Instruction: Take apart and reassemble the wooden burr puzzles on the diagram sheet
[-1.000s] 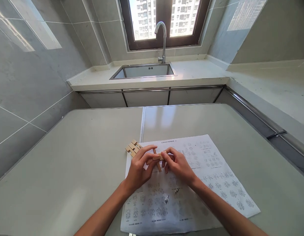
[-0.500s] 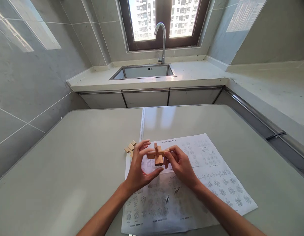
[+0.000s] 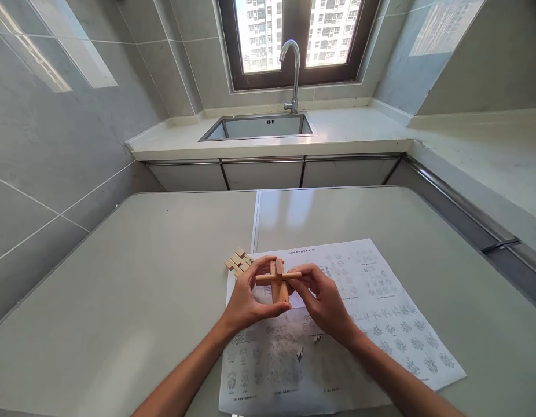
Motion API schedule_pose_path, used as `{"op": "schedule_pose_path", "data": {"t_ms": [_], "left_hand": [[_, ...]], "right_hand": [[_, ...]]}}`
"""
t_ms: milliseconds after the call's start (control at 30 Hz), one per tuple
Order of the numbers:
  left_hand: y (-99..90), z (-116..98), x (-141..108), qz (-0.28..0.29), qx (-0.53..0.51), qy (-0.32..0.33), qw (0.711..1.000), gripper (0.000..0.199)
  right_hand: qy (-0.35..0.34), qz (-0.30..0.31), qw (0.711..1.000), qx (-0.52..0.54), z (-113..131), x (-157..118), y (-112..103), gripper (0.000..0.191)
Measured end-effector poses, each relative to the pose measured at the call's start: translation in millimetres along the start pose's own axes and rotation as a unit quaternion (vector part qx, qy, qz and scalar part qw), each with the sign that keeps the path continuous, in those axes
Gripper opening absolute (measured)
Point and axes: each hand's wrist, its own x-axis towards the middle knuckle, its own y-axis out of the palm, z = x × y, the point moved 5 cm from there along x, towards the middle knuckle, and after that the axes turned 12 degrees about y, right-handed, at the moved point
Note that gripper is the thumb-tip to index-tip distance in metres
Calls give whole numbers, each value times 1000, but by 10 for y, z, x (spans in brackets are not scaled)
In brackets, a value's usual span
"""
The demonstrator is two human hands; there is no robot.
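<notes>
A cross-shaped group of interlocked wooden pieces (image 3: 278, 279) is held up over the printed sheet (image 3: 337, 370). My left hand (image 3: 247, 298) grips it from the left, with the thumb at its lower end and the fingers at its upper end. My right hand (image 3: 322, 295) pinches the right arm of the cross between thumb and fingers. Just beyond my left hand, several loose light wooden pieces (image 3: 238, 262) lie at the sheet's upper left corner. The sheet carries rows of small line drawings and has small torn spots near its middle.
The sheet rests on a pale table (image 3: 164, 289) with a seam running away from me. Past the table's far edge stand a white counter (image 3: 355, 130), a sink (image 3: 268, 126) and a tall faucet (image 3: 295, 75) below a window. A tiled wall rises on the left.
The wooden cross has been tilted so that its long piece stands more upright to the view. My left thumb and fingers have closed onto its ends. The whole view has shifted slightly.
</notes>
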Motion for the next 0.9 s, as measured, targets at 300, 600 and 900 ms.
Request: {"op": "schedule_pose_path", "data": {"t_ms": [300,600,900], "left_hand": [[-54,-4,26,-13,25,33,999,86],[-30,-144,-20,-9,93,69,993,91],[-68,-714,-299,22,193,193,962,96]], "right_hand": [[3,47,999,2,50,14,-11,23],[-20,-12,998,-57,131,-41,-49,20],[14,137,990,15,391,-528,-15,35]]}}
